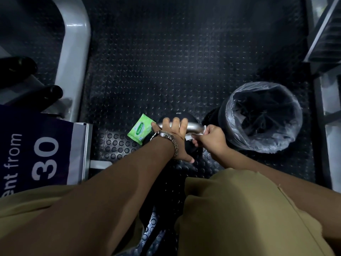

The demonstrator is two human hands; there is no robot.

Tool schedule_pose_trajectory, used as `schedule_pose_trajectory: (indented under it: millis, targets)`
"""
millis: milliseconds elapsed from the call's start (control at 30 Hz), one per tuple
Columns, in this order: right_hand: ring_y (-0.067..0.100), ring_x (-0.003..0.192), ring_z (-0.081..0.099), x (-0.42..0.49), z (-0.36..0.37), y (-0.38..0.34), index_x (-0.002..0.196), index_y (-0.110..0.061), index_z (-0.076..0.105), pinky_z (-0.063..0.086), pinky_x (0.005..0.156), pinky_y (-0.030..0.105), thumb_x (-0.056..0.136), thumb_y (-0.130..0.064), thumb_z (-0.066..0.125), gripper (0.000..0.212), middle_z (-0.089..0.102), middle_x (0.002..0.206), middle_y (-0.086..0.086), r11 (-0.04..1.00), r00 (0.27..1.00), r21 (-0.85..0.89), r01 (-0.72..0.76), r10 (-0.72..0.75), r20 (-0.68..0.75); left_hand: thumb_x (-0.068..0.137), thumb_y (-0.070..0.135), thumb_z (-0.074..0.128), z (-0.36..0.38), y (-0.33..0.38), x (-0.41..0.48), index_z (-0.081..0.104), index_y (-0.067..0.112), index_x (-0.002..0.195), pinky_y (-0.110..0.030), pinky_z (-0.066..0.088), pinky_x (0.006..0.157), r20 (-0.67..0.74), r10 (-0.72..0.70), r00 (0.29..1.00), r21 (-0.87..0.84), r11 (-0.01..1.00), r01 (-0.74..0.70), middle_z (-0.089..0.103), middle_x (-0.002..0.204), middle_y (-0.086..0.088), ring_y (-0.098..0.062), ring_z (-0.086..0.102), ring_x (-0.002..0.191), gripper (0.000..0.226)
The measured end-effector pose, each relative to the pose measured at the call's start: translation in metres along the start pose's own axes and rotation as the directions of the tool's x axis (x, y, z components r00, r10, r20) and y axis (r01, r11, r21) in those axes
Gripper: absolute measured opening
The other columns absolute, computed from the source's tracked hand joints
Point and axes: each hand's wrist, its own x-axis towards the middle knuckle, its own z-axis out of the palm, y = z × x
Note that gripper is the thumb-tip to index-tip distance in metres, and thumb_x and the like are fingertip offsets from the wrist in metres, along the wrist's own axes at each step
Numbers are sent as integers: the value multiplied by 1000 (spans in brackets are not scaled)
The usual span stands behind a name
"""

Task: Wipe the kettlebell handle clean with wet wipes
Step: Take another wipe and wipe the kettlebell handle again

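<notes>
While a green wipes pack (141, 129) lies just left of them, the fingers of the left hand (173, 138) curl over the shiny steel kettlebell handle (194, 126). At its right bend the fingers of the right hand (210, 139) pinch a white wet wipe (189, 138), with a lined bin (293, 130) beyond.

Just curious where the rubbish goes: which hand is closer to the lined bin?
Right. The right hand, pinching a wipe at the end of the handle, is just beside the bin; the left hand grips it farther left.

Two hands (180, 137) (212, 139), one kettlebell (193, 126), one wipe (203, 130), one wipe pack (142, 129) — one bin (227, 109).
</notes>
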Motion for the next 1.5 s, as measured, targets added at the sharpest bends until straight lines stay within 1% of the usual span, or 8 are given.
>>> schedule_pose_trajectory:
  millis: [333,600,867,1000,1100,1133,1300,1500]
  targets:
    - [35,68,73,13,-4,9,76,-18,38,58,74,52,79,6,83,51,70,73,30,1000,1000,-14,-17,17,23,59,90,66,-1,0,0,-23,20,158,-77,14,113,13,5,1000,-9,1000,-5,-2,164,-6,-42,1,150,150]
    - [21,65,71,5,-23,-10,102,-10,46,58,53,25,88,1,79,37,73,88,22,988,953,-44,-148,154,262,68,81,67,-3,-4,-2,-18,20,159,-73,19,113,-17,32,999,10,999,-32,4,163,-7,-38,10,149,139]
    - [11,66,61,-20,-46,-19,111,-12,63,59,62,25,96,-3,69,18,69,85,7,978,861,-122,-170,208,465,82,50,71,5,-26,-18,34,27,156,-50,34,117,-379,82,922,-288,936,-202,39,151,0,-26,36,139,86]
    - [10,69,58,-29,-60,-26,129,-16,64,60,71,28,99,-2,61,32,68,84,1,981,770,-59,-185,182,612,84,31,79,20,-7,-37,71,19,114,-29,50,92,-498,-338,799,-776,584,-238,63,109,5,-14,58,100,34]
    - [13,77,60,-38,-64,-42,137,-10,57,62,71,28,96,1,64,44,68,94,6,981,659,-62,-181,168,733,98,43,63,15,16,-57,69,15,113,-35,56,83,171,-119,978,-937,-326,125,72,101,-1,-16,68,92,33]
    - [15,78,61,-39,-64,-49,135,-10,57,61,72,28,94,2,65,44,67,97,7,983,637,-97,-154,174,751,100,48,57,17,18,-61,69,15,117,-39,57,86,243,54,968,-865,-440,242,73,108,-5,-20,69,101,39]
    - [18,82,69,-40,-64,-90,122,-6,60,60,81,35,96,5,64,29,74,99,12,867,674,-487,107,297,676,100,21,64,32,23,-60,68,11,123,-41,62,84,119,21,993,-856,-505,113,75,117,-14,-29,72,106,25]
    - [17,95,71,-22,-46,-151,129,-18,67,58,91,36,89,-24,81,43,75,113,0,193,825,-814,547,38,564,81,19,82,57,18,-35,65,12,72,-52,63,81,266,-407,874,-930,-346,122,69,82,-16,-34,72,86,21]
